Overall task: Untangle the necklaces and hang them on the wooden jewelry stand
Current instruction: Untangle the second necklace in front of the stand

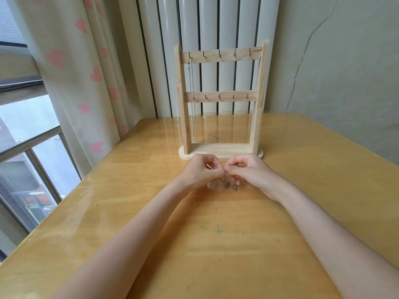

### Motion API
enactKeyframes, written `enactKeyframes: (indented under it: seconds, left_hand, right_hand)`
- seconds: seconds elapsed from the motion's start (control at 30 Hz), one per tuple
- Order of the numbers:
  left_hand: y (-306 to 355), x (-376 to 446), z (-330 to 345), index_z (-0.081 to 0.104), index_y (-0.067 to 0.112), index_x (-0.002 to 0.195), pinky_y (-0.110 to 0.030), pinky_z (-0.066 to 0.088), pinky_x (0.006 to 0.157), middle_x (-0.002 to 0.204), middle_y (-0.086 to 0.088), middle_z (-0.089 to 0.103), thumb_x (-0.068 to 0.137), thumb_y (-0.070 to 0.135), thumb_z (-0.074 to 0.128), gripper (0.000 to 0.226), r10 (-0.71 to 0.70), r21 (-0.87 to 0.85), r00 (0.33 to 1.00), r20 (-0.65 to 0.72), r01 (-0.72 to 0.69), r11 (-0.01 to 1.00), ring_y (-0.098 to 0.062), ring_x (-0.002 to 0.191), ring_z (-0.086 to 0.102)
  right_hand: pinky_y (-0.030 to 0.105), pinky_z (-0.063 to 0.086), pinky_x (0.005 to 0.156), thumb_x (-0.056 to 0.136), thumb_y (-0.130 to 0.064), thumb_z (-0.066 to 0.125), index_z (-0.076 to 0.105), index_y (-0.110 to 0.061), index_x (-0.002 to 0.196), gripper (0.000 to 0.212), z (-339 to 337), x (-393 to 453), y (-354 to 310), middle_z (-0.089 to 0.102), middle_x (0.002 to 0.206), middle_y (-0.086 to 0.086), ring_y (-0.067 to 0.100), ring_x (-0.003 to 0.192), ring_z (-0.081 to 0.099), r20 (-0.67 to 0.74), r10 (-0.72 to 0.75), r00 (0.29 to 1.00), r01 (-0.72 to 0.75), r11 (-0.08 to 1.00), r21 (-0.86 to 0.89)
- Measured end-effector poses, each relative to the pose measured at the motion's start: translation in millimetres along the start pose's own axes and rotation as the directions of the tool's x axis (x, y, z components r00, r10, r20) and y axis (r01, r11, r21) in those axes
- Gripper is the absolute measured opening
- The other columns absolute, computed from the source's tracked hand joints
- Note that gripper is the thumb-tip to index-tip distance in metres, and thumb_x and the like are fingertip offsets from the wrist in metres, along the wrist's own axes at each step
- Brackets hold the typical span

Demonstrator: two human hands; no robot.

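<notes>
The wooden jewelry stand point(220, 147) stands upright at the back of the table, with two rails of small hooks. One silver chain necklace point(192, 100) hangs from the leftmost hook of the top rail, down to just above the base. In front of the stand, my left hand point(203, 170) and my right hand point(246, 171) meet fingertip to fingertip and pinch a thin tangled necklace point(230, 186). Its small pendants dangle just above the tabletop under my fingers. The chain between my fingers is mostly hidden.
The glossy wooden table point(216, 244) carries a few small pen marks. A heart-patterned curtain point(71, 72) and a window are at the left. White radiator pipes point(216, 24) rise behind the stand, and a cracked wall is at the right.
</notes>
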State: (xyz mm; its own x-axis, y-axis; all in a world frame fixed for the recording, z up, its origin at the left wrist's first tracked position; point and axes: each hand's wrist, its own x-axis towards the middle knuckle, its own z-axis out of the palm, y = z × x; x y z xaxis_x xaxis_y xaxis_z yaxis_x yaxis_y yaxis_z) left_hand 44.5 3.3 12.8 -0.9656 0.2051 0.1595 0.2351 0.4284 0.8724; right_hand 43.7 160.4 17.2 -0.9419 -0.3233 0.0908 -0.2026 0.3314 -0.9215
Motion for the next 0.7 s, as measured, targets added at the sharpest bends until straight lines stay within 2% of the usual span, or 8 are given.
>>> enactKeyframes:
  seconds: [0.17, 0.3, 0.37, 0.47, 0.53, 0.6, 0.7]
  left_hand:
    - [-2.0, 0.9, -1.6, 0.062, 0.005, 0.076, -0.015, 0.047, 0.051, 0.066, -0.013, 0.062, 0.083, 0.003, 0.06, 0.007, -0.034, -0.031, 0.999, 0.021, 0.035, 0.999, -0.012, 0.05, 0.054]
    - [-2.5, 0.7, -2.3, 0.061, 0.008, 0.07, -0.015, 0.047, 0.052, 0.059, -0.008, 0.062, 0.081, 0.001, 0.06, 0.013, -0.023, 0.002, 0.999, 0.029, 0.023, 1.0, -0.01, 0.048, 0.054]
    - [-2.4, -0.4, 0.1, 0.059, 0.009, 0.067, -0.02, 0.05, 0.056, 0.056, -0.004, 0.063, 0.078, 0.0, 0.061, 0.015, -0.013, 0.023, 0.999, 0.04, 0.012, 1.0, -0.012, 0.052, 0.057]
    - [-1.9, -2.2, 3.5, 0.056, 0.009, 0.066, -0.03, 0.054, 0.065, 0.062, -0.013, 0.064, 0.078, 0.002, 0.062, 0.015, 0.011, 0.018, 0.999, 0.043, -0.012, 1.0, -0.02, 0.062, 0.061]
    - [-0.7, -2.2, 3.8, 0.055, 0.01, 0.066, -0.026, 0.053, 0.058, 0.061, -0.011, 0.063, 0.079, 0.003, 0.063, 0.016, 0.01, 0.001, 1.0, 0.018, -0.01, 1.0, -0.018, 0.058, 0.061]
    - [1.6, -2.7, 4.0, 0.054, 0.012, 0.063, -0.018, 0.047, 0.05, 0.055, -0.003, 0.06, 0.079, 0.005, 0.062, 0.019, 0.006, -0.004, 1.0, -0.009, -0.006, 1.0, -0.009, 0.048, 0.056]
    - [3.7, -3.1, 5.0, 0.052, 0.013, 0.062, -0.019, 0.042, 0.048, 0.054, -0.004, 0.057, 0.081, 0.008, 0.06, 0.021, 0.002, -0.009, 1.0, -0.031, -0.002, 1.0, -0.011, 0.045, 0.051]
  right_hand:
    - [0.015, 0.045, 0.055, 0.089, -0.008, 0.058, 0.064, -0.008, 0.084, 0.008, -1.6, 0.5, 2.1, 0.06, 0.062, -0.002, -0.002, 0.049, 0.053, -0.015, 0.002, 1.0, -0.002, 1.0, -0.01]
    - [0.018, 0.045, 0.058, 0.088, -0.006, 0.058, 0.064, -0.009, 0.081, 0.01, -1.7, 0.9, 3.0, 0.061, 0.064, -0.002, 0.002, 0.053, 0.054, 0.018, 0.002, 1.0, -0.002, 1.0, -0.025]
    - [0.019, 0.045, 0.057, 0.087, -0.004, 0.059, 0.064, -0.01, 0.076, 0.014, -1.5, 0.7, 2.7, 0.061, 0.066, -0.001, 0.005, 0.057, 0.055, 0.036, 0.002, 0.999, 0.0, 0.999, -0.052]
    - [0.02, 0.045, 0.057, 0.087, -0.003, 0.058, 0.065, -0.01, 0.076, 0.015, -1.4, 0.3, 2.7, 0.061, 0.067, 0.0, 0.006, 0.057, 0.055, 0.054, 0.005, 0.999, -0.003, 0.999, -0.049]
    - [0.019, 0.045, 0.057, 0.087, -0.002, 0.057, 0.065, -0.009, 0.078, 0.014, -1.0, 0.2, 2.6, 0.061, 0.067, 0.001, 0.003, 0.054, 0.054, 0.057, 0.0, 0.998, 0.001, 1.0, -0.023]
    - [0.018, 0.045, 0.055, 0.087, -0.001, 0.057, 0.065, -0.006, 0.082, 0.011, 0.0, 0.6, 2.5, 0.06, 0.067, 0.002, 0.001, 0.052, 0.054, 0.054, -0.008, 0.999, 0.008, 1.0, -0.006]
    - [0.02, 0.046, 0.057, 0.088, -0.002, 0.055, 0.064, -0.002, 0.089, 0.009, 1.9, 2.1, 2.7, 0.059, 0.067, 0.004, 0.006, 0.055, 0.054, 0.04, 0.0, 0.999, -0.002, 1.0, 0.031]
